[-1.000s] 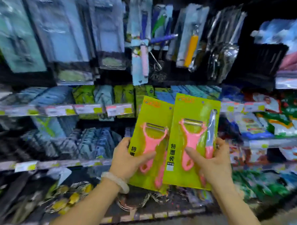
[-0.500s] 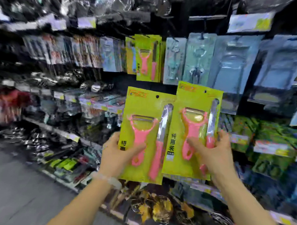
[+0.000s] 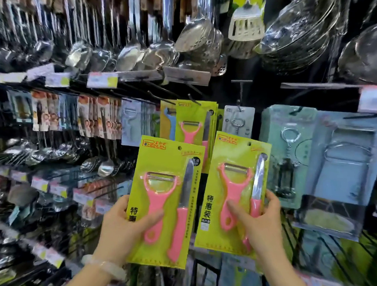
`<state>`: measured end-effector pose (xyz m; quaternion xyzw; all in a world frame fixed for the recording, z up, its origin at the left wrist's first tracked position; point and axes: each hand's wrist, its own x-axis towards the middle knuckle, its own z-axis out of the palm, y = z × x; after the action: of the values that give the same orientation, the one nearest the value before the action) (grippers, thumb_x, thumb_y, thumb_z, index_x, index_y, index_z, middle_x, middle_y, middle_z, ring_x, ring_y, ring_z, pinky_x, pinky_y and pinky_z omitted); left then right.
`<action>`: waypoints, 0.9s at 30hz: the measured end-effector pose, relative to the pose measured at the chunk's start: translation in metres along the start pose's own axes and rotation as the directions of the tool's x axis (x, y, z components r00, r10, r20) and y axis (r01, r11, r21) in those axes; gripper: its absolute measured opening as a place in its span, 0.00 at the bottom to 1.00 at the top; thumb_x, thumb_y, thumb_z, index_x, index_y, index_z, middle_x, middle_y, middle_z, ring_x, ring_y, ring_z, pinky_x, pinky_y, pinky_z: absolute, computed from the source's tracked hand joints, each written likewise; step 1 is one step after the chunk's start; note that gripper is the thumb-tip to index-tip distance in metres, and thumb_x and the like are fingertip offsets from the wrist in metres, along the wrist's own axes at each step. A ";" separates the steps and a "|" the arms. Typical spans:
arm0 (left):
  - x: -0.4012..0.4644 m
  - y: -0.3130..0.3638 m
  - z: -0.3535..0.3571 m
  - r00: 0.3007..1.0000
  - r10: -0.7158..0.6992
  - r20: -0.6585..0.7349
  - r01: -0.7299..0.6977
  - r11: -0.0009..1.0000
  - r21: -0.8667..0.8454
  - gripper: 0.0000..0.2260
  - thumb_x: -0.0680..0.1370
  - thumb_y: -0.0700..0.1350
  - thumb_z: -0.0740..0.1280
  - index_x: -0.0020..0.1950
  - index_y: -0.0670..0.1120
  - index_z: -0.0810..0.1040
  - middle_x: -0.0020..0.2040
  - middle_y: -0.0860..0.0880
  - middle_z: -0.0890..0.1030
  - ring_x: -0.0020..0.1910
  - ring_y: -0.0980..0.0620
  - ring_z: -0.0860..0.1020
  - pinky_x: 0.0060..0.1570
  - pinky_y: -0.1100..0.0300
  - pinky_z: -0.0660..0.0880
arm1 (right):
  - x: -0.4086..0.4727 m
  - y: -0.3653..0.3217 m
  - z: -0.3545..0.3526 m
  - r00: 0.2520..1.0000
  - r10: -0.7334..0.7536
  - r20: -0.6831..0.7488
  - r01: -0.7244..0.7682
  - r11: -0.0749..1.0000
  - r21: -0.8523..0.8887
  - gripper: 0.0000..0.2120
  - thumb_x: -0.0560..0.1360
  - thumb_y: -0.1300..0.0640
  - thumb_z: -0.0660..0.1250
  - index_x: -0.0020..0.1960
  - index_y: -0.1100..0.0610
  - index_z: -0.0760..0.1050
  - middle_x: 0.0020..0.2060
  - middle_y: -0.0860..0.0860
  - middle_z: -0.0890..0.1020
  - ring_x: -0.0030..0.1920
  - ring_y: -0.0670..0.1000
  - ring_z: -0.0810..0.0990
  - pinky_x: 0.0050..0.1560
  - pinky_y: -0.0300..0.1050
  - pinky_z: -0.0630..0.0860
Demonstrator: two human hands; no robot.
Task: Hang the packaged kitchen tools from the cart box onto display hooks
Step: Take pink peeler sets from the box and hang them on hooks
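Each hand holds one lime-green card of a pink peeler and knife: the left hand [image 3: 123, 233] grips the left pack [image 3: 165, 198] by its lower edge, thumb across the front, and the right hand [image 3: 259, 226] grips the right pack [image 3: 233, 188] the same way, both just below the matching packs [image 3: 195, 123] already hanging. To hang them well, I would lift one card at a time, line its punched hole [image 3: 249, 143] with the hook [image 3: 194, 101] tip and slide it straight back. The tip looks free, though blur makes that uncertain.

Both forearms are bare, with a pale translucent bangle [image 3: 107, 267] circling the left wrist.
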<state>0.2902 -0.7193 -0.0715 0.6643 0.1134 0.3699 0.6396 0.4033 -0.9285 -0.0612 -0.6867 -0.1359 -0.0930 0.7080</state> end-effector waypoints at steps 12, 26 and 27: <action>0.130 -0.020 0.008 0.997 0.033 0.067 -0.027 0.996 -0.080 0.24 0.56 0.49 0.82 0.45 0.42 0.79 0.36 0.40 0.84 0.32 0.47 0.81 0.32 0.59 0.77 | 0.069 -0.022 0.069 0.991 -0.130 -0.029 0.126 0.987 -0.104 0.52 0.56 0.49 0.80 0.72 0.46 0.55 0.68 0.49 0.69 0.64 0.51 0.71 0.68 0.54 0.66; 0.224 -0.023 -0.051 0.988 0.031 0.152 0.013 0.960 -0.280 0.31 0.43 0.55 0.82 0.40 0.45 0.79 0.40 0.36 0.83 0.36 0.41 0.81 0.42 0.38 0.78 | 0.074 -0.064 0.164 0.968 -0.231 -0.096 0.211 0.961 -0.181 0.57 0.52 0.42 0.74 0.74 0.45 0.48 0.66 0.49 0.70 0.57 0.46 0.72 0.63 0.50 0.67; 0.227 -0.024 -0.055 0.987 0.034 0.156 0.011 0.959 -0.282 0.28 0.48 0.51 0.83 0.42 0.44 0.79 0.42 0.35 0.83 0.36 0.42 0.81 0.43 0.38 0.78 | 0.073 -0.062 0.168 0.969 -0.222 -0.109 0.200 0.962 -0.188 0.58 0.51 0.41 0.73 0.75 0.46 0.48 0.64 0.49 0.72 0.55 0.46 0.73 0.61 0.49 0.69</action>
<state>0.4217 -0.5321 -0.0204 0.5946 0.0041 0.3316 0.7324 0.4421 -0.7594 0.0245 -0.7204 -0.1539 -0.2238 0.6382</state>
